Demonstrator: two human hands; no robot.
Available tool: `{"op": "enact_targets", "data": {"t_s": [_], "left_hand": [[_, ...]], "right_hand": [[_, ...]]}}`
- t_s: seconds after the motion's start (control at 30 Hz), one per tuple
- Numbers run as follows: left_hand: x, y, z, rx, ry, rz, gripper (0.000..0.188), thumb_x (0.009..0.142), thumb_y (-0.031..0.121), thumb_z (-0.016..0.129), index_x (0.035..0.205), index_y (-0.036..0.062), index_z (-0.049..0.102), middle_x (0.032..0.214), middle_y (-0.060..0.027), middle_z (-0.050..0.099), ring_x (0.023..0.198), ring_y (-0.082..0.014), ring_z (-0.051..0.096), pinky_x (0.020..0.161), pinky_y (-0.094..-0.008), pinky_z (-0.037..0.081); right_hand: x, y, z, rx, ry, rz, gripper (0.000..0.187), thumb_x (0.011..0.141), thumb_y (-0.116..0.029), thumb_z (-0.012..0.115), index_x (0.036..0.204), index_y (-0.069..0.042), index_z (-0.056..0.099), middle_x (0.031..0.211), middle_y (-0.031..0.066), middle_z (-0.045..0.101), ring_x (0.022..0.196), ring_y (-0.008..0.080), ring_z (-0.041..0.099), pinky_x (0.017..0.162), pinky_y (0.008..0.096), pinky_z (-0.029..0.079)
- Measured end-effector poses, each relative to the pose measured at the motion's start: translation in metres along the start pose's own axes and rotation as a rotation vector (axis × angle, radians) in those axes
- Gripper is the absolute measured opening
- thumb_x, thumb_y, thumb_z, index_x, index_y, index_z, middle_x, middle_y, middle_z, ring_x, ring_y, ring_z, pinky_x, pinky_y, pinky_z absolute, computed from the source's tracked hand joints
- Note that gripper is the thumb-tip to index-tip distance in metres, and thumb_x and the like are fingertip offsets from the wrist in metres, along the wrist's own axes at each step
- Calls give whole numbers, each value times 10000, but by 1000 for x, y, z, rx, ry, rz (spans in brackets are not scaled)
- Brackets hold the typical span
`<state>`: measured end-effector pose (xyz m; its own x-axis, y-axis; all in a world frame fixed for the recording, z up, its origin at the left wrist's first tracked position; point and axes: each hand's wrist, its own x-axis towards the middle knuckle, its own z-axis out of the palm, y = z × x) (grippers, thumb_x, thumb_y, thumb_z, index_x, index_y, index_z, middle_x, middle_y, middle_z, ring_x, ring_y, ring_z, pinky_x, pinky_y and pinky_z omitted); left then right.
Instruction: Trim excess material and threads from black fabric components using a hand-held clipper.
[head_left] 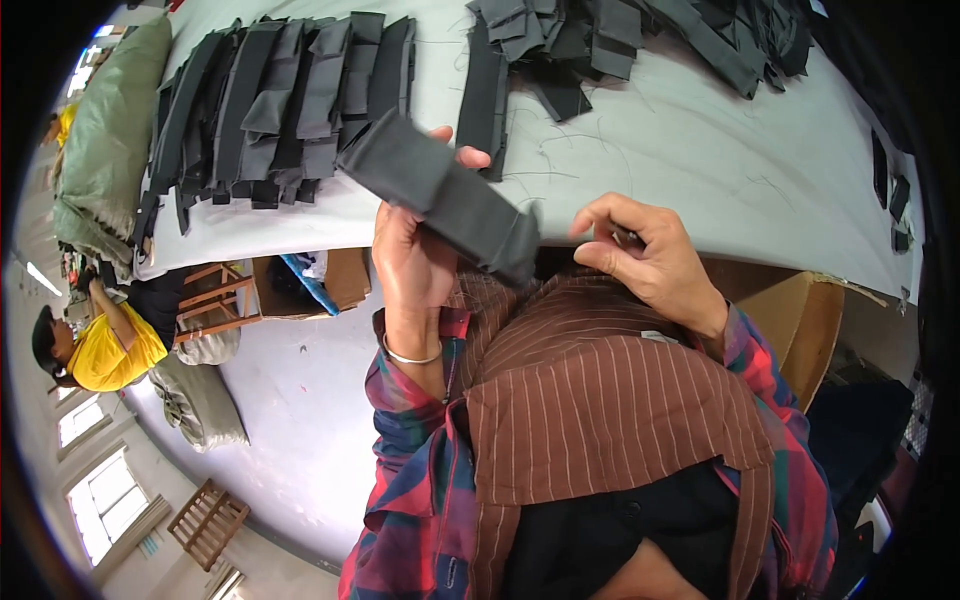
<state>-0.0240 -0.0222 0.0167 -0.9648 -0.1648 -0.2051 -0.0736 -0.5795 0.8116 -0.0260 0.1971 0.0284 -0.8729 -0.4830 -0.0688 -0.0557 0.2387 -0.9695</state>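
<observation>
A folded dark grey fabric strip [445,200] is gripped in my left hand [408,255], raised over the near edge of the white-covered table [660,165]. Its lower end curls toward my right hand [655,250]. The fingers of that hand are curled, with thumb and forefinger close together, a small gap away from the strip. Something small and dark shows inside them, too hidden to name. Just beyond my left fingertips lies another dark strip [482,110] on the cloth.
Several dark fabric strips [285,110] lie in a row at the far left, and a loose heap [725,40] at the far right. Thread ends are scattered between. A cardboard box [805,340] stands under the table. Left are a big sack [110,140] and a person in yellow [120,345].
</observation>
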Motion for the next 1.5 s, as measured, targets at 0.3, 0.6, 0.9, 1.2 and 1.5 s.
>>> {"op": "enact_targets", "data": {"t_s": [0.3, 0.6, 0.9, 1.2, 1.5], "left_hand": [[-5, -3, -35, -561, -402, 19, 420, 964, 330, 408, 1307, 94, 464, 818, -70, 530, 604, -134, 434, 573, -252, 333], [-21, 3, -45, -958, -588, -59, 356, 1013, 294, 351, 1306, 169, 509, 729, -25, 502, 551, -103, 392, 560, -234, 307], [-20, 1, -50, -881, -646, 35, 376, 1018, 319, 307, 1311, 196, 509, 696, 6, 479, 611, -114, 353, 609, -259, 316], [-30, 4, -45, -621, -436, 126, 411, 949, 253, 431, 1337, 117, 443, 650, -7, 409, 570, -125, 344, 590, -266, 306], [-32, 17, -45, -432, -175, 82, 421, 944, 239, 412, 1301, 16, 401, 658, -25, 390, 595, -151, 384, 637, -312, 386]], "right_hand": [[-1, -24, 27, 19, 9, -55, 172, 837, -83, 654, 995, -26, 619, 697, 20, 519, 609, 95, 453, 567, 227, 383], [-2, -41, 63, -70, -87, -389, 184, 830, -34, 639, 1007, 7, 611, 939, 102, 638, 775, 191, 602, 721, 259, 478], [13, -50, 91, 8, -68, -417, 167, 799, -115, 655, 942, -50, 597, 809, 140, 632, 721, 323, 623, 627, 355, 481], [16, -46, 91, -30, -255, -333, 99, 811, -71, 620, 895, -52, 571, 759, 129, 607, 670, 322, 583, 595, 355, 449], [22, -43, 70, 75, -234, -165, 120, 868, -67, 599, 950, 21, 595, 785, 107, 635, 666, 139, 564, 635, 273, 460]]}}
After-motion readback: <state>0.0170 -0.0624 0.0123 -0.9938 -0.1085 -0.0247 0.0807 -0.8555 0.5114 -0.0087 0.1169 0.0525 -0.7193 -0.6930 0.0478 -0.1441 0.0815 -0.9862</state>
